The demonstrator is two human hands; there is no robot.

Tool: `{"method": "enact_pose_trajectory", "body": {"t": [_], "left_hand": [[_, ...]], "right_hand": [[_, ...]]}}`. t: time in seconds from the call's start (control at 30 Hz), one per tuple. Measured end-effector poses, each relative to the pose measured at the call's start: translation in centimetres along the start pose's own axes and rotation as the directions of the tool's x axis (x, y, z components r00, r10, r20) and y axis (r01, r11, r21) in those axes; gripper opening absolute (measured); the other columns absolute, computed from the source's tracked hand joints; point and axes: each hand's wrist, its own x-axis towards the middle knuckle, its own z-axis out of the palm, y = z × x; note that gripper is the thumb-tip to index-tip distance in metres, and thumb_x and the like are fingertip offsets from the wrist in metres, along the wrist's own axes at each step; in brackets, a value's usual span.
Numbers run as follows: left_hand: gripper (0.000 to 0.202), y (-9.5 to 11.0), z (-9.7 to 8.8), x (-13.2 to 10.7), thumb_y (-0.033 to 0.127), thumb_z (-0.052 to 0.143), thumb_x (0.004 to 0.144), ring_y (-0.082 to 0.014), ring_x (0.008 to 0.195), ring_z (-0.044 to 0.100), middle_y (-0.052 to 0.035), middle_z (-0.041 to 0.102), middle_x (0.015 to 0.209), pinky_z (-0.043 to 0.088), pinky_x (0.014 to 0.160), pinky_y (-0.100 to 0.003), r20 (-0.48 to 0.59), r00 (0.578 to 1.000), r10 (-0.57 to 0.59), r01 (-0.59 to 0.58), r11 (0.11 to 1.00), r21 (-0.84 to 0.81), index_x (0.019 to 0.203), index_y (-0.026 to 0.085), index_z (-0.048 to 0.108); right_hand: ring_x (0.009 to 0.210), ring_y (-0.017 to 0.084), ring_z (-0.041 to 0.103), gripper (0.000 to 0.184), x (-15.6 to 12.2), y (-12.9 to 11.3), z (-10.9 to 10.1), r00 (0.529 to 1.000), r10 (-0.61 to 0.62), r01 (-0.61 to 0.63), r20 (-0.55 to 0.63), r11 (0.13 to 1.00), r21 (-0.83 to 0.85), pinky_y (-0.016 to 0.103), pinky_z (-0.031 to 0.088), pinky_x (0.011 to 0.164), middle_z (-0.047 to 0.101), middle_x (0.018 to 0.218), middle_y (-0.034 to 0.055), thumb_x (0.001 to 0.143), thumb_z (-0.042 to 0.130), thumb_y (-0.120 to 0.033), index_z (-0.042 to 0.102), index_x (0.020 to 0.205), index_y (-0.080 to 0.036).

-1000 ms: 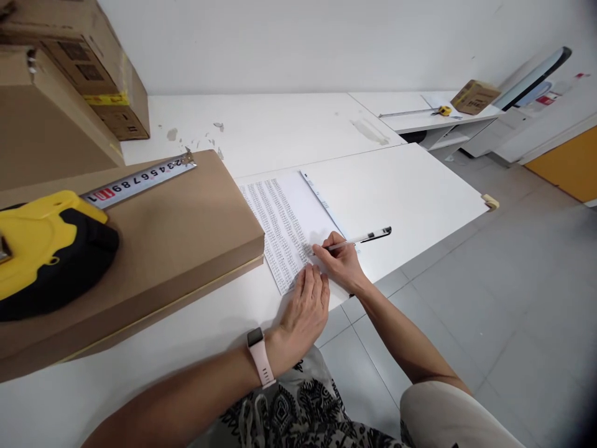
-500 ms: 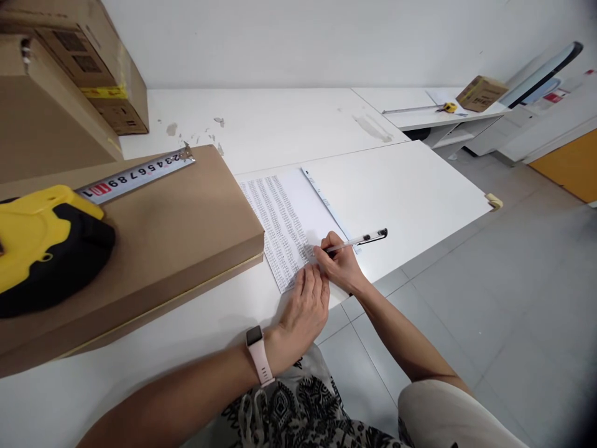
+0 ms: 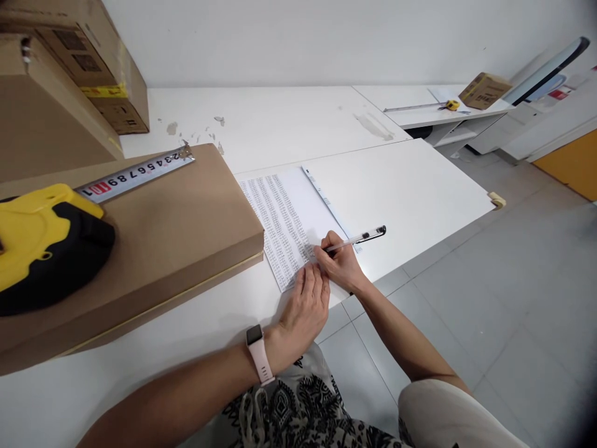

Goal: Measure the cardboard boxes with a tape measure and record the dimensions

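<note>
One pen [image 3: 361, 237] is being gripped by the right hand [image 3: 339, 261], apparently writing on the paper [image 3: 302, 196] beneath it, while the left hand [image 3: 305, 308], flat and ungripping, is resting alongside at the paper's edge, the next stroke likely needing steady paper.

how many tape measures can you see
2: the near tape measure on the flat box at left, and the far tape measure on the far table, beside a small box. Others could be hidden.
</note>
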Motion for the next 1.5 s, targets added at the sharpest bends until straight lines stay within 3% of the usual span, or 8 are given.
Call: {"method": "enact_pose_trajectory", "body": {"t": [0.2,0.47,0.77,1.5], "left_hand": [[0.052,0.1,0.2,0.0,0.019,0.041,0.098,-0.0343,0.135,0.056,-0.0261,0.058,0.145,0.045,0.115,-0.045,-0.009,1.0,-0.007,0.007,1.0,-0.019,0.144,-0.004,0.051],[0.056,-0.6,-1.0,-0.3,0.02,0.039,0.099,-0.0325,0.14,0.051,-0.0284,0.053,0.148,0.039,0.12,-0.043,0.053,0.999,-0.004,0.007,0.998,-0.059,0.149,-0.006,0.043],[0.057,0.0,0.2,0.0,0.02,0.042,0.098,-0.0336,0.139,0.052,-0.0305,0.052,0.148,0.04,0.119,-0.046,0.033,0.999,-0.019,0.022,0.996,-0.084,0.148,-0.008,0.042],[0.056,0.0,0.0,-0.2,0.019,0.041,0.098,-0.033,0.14,0.051,-0.0304,0.052,0.148,0.038,0.119,-0.045,0.036,0.999,-0.018,0.021,0.997,-0.081,0.148,-0.007,0.042]], "right_hand": [[0.054,0.011,0.036,0.025,0.0,-0.2,0.0,1.0,0.012,-0.012,-0.005,1.0,0.0,0.027,0.029,0.051,0.04,0.059,-0.0063,0.084,0.062,-0.022,0.042,0.069,-0.023],[0.052,0.011,0.038,0.026,0.0,-0.1,0.0,0.998,0.024,-0.024,-0.053,1.0,0.003,0.027,0.03,0.051,0.04,0.057,-0.0066,0.086,0.062,-0.026,0.042,0.069,-0.024],[0.052,0.011,0.038,0.025,0.1,-0.1,0.0,0.999,0.01,-0.011,-0.042,1.0,-0.013,0.027,0.03,0.05,0.04,0.056,-0.0068,0.086,0.061,-0.025,0.042,0.069,-0.024],[0.053,0.011,0.035,0.025,0.0,0.0,-0.1,0.999,0.034,-0.034,-0.037,0.999,0.002,0.027,0.03,0.05,0.039,0.057,-0.0064,0.084,0.061,-0.025,0.042,0.068,-0.024]]}}
